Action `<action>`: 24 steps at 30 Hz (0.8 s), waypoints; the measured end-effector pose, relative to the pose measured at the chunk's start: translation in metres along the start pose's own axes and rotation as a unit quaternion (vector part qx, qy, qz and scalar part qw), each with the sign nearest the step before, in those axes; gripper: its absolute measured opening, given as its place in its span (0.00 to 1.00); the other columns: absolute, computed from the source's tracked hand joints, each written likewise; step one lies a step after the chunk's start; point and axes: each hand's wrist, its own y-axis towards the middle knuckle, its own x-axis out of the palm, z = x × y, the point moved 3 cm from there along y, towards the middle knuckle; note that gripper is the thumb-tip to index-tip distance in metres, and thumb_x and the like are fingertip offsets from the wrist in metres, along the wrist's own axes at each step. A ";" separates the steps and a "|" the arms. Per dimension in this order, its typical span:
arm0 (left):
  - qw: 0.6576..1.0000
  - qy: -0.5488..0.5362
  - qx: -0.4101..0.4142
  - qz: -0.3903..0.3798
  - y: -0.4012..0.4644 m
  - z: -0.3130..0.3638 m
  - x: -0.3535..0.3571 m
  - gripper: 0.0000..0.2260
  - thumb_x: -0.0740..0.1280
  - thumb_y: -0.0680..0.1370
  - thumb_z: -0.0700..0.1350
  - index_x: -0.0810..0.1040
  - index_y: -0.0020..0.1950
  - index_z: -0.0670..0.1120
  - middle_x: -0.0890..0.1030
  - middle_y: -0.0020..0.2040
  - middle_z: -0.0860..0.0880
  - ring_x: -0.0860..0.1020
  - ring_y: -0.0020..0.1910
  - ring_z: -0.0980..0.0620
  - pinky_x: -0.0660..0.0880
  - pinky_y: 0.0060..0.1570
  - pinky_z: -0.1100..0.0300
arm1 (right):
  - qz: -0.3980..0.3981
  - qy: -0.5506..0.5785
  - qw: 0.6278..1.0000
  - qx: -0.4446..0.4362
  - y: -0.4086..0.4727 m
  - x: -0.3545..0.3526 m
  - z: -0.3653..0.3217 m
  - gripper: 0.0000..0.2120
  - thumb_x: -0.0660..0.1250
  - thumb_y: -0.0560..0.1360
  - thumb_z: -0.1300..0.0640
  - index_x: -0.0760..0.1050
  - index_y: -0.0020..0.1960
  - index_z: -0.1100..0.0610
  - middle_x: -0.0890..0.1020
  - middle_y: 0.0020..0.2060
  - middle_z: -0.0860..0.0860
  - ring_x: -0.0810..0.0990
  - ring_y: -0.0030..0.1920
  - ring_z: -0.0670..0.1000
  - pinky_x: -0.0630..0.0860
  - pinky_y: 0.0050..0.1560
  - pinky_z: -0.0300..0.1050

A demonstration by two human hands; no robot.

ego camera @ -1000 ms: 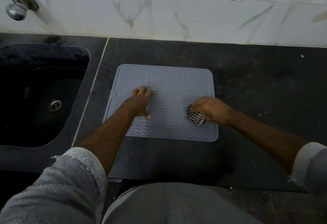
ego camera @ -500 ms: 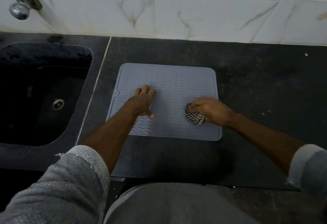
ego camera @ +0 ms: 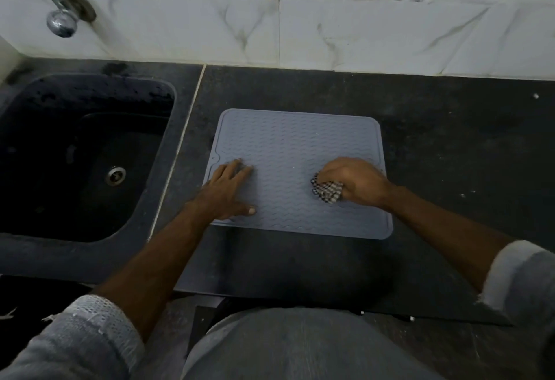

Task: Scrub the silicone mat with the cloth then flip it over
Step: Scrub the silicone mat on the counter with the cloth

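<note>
A grey silicone mat (ego camera: 295, 145) with a wavy ribbed pattern lies flat on the dark counter (ego camera: 450, 127). My left hand (ego camera: 229, 192) rests palm down on the mat's near left part, fingers spread. My right hand (ego camera: 356, 181) is on the mat's near right part, closed around a bunched black-and-white checked cloth (ego camera: 327, 192) that presses on the mat's surface. Most of the cloth is hidden under the fingers.
A black sink (ego camera: 75, 157) with a metal drain (ego camera: 115, 175) sits left of the mat. A chrome tap (ego camera: 60, 16) comes out of the white marble-tiled wall (ego camera: 330, 31) behind. The counter's front edge runs just below my forearms.
My left hand has slid left toward the mat's left edge. My right hand with the cloth has shifted slightly across the near right part of the mat. The mat stays flat.
</note>
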 end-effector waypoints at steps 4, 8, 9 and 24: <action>1.000 -0.011 0.000 -0.005 0.002 0.002 -0.001 0.48 0.74 0.69 0.59 0.47 0.79 0.52 0.42 0.79 0.48 0.42 0.77 0.43 0.55 0.73 0.40 | -0.028 -0.027 0.999 -0.027 0.036 0.020 -0.028 0.20 0.70 0.71 0.63 0.76 0.62 0.58 0.78 0.61 0.55 0.74 0.62 0.55 0.68 0.64 0.49; 1.000 -0.010 -0.006 -0.002 0.005 0.002 -0.003 0.48 0.75 0.68 0.59 0.50 0.79 0.51 0.44 0.79 0.48 0.44 0.76 0.42 0.58 0.72 0.39 | -0.033 -0.055 0.998 -0.027 0.027 0.026 -0.023 0.22 0.71 0.69 0.64 0.75 0.63 0.58 0.77 0.62 0.56 0.74 0.63 0.56 0.68 0.63 0.50; 1.000 -0.009 -0.007 -0.002 0.005 0.002 -0.003 0.48 0.75 0.67 0.59 0.50 0.79 0.51 0.45 0.79 0.48 0.44 0.76 0.42 0.58 0.72 0.39 | -0.026 -0.051 0.998 -0.023 0.017 0.023 -0.017 0.22 0.73 0.69 0.63 0.76 0.62 0.58 0.79 0.61 0.57 0.75 0.62 0.56 0.70 0.62 0.51; 1.000 -0.014 -0.009 0.009 0.004 0.007 -0.009 0.48 0.78 0.65 0.57 0.54 0.77 0.51 0.50 0.77 0.47 0.49 0.75 0.41 0.63 0.69 0.38 | -0.058 -0.057 0.996 -0.034 0.051 0.030 -0.036 0.23 0.70 0.71 0.61 0.73 0.65 0.56 0.75 0.65 0.55 0.71 0.66 0.55 0.65 0.66 0.49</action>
